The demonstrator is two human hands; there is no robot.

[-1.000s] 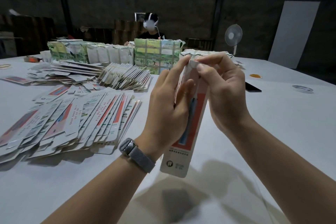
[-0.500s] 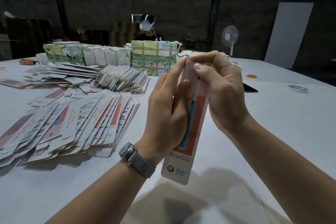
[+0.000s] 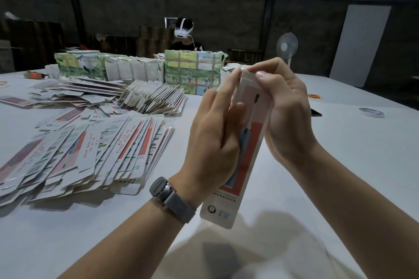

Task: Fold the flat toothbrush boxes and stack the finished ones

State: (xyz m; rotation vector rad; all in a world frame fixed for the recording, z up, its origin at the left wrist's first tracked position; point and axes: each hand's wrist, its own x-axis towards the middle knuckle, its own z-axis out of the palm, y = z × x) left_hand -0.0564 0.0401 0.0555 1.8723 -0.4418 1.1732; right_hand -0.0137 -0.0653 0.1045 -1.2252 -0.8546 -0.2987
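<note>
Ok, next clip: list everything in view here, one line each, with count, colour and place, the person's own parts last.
toothbrush box: one, white and red, upright between both hands
flat boxes: a fanned pile, white with red, table left
second flat pile: bundled, white, behind the first
wrapped bundles: several, green and white, far table edge
table: one, white
phone: one, black, right of the hands
tape roll: one, pale, far right
fan: one, white, beyond the table
other person: one, white headset, behind the bundles
watch: one, grey, left wrist
left hand: holds the box's side
right hand: pinches the top flap
</note>
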